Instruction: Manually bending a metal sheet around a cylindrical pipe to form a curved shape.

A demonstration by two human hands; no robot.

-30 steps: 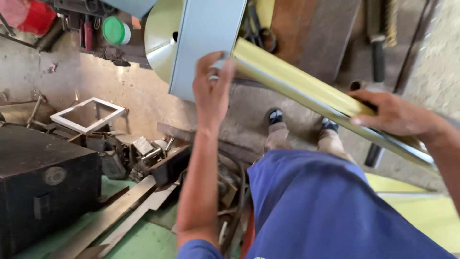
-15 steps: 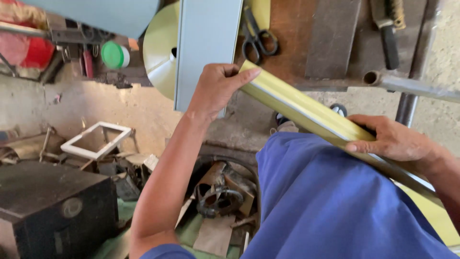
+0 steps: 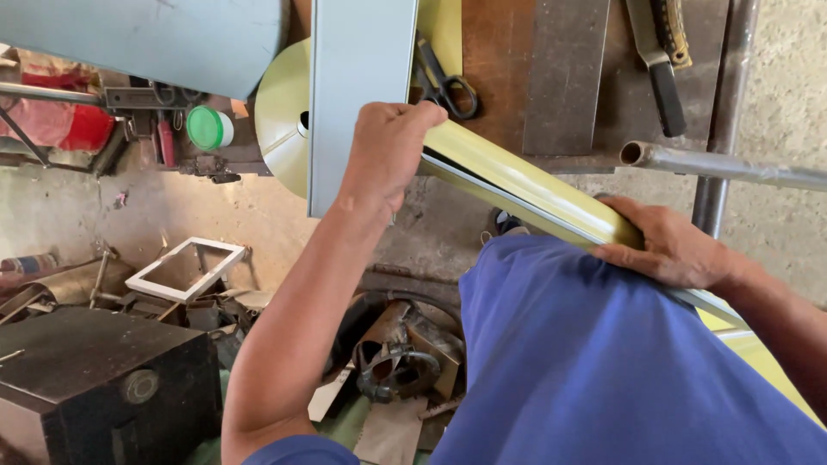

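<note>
A long pale-yellow rolled metal sheet runs diagonally from the upper middle down to the lower right, across my blue shirt. My left hand is closed around its upper end, next to a flat grey-blue metal panel that stands on the workbench. My right hand lies on the lower part of the roll, fingers curled over it. A pale-yellow cone-shaped piece shows behind the panel.
On the brown workbench lie black-handled scissors, a dark steel plate and a black-handled tool. A grey pipe juts out at right. Below left sit a black metal box, a white frame, scrap and a green-lidded container.
The view has tilted toward the bench. My left hand went from flat against the panel to closed on the roll's upper end; my right hand slid up the roll.
</note>
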